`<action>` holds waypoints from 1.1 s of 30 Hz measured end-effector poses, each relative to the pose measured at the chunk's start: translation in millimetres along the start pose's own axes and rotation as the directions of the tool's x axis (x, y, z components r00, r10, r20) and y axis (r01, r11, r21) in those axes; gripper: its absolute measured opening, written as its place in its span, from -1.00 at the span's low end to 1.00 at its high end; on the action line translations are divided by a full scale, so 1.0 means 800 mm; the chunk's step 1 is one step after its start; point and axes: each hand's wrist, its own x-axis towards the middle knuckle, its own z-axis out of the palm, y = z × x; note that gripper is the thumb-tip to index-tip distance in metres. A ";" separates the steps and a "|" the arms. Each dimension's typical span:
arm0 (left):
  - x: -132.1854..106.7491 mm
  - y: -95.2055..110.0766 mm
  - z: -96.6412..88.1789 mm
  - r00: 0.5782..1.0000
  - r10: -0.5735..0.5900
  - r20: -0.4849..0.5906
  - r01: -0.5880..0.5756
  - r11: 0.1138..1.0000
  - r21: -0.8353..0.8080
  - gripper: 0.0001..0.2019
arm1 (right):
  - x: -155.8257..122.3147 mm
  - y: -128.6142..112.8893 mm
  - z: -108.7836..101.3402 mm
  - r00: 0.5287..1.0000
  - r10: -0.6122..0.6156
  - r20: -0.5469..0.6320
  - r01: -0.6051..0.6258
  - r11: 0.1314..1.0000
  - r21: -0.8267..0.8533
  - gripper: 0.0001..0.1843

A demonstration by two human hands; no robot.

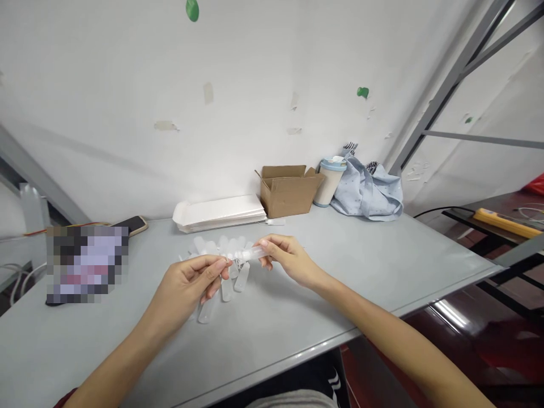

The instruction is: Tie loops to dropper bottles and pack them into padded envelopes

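Note:
Both hands meet over a pile of small frosted plastic tubes (221,249) lying on the grey table (340,272). My right hand (287,259) pinches one clear tube (250,254) by its right end, holding it level above the pile. My left hand (191,283) is closed with its fingertips at the tube's left end, where a small cap-like piece sits; I cannot make that piece out clearly. More tubes lie under and just in front of my left fingers.
A stack of flat white cartons (221,212) and an open cardboard box (287,190) stand at the wall. A lidded cup (329,181) and blue cloth (369,192) sit right of them. A phone (131,225) lies far left. The table edge runs close on the right.

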 end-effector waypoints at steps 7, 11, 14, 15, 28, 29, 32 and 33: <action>0.000 -0.004 0.002 0.999 -0.033 0.020 0.034 0.998 -0.051 -0.63 | -0.001 -0.005 0.004 0.999 0.036 0.020 -0.036 0.999 0.023 -0.65; -0.001 -0.003 0.002 0.999 -0.032 0.026 0.033 0.999 -0.042 -0.62 | 0.000 -0.005 0.004 1.000 0.025 0.017 -0.025 1.000 0.004 -0.65; -0.002 -0.002 0.002 1.000 -0.019 0.008 0.019 1.000 0.003 -0.62 | -0.001 -0.003 0.004 1.000 0.003 -0.002 -0.003 0.999 -0.054 -0.65; -0.002 -0.002 0.002 1.000 -0.017 -0.004 0.017 1.000 0.024 -0.62 | -0.001 -0.003 0.004 1.000 -0.007 -0.014 0.005 0.997 -0.081 -0.65; -0.012 -0.007 0.018 0.995 0.003 -0.104 0.011 0.991 0.133 -0.62 | -0.013 0.004 0.017 0.985 -0.167 0.034 0.164 0.873 -0.459 -0.60; -0.012 -0.010 0.018 0.994 0.011 -0.106 0.003 0.991 0.136 -0.63 | -0.014 0.004 0.018 0.982 -0.183 0.055 0.186 0.851 -0.491 -0.60; -0.010 -0.016 0.017 0.996 0.030 -0.087 -0.016 0.988 0.157 -0.61 | -0.016 0.006 0.019 0.971 -0.218 0.098 0.235 0.799 -0.553 -0.60; -0.009 -0.017 0.016 0.997 0.029 -0.078 -0.016 0.987 0.160 -0.60 | -0.016 0.008 0.019 0.969 -0.221 0.109 0.243 0.790 -0.562 -0.60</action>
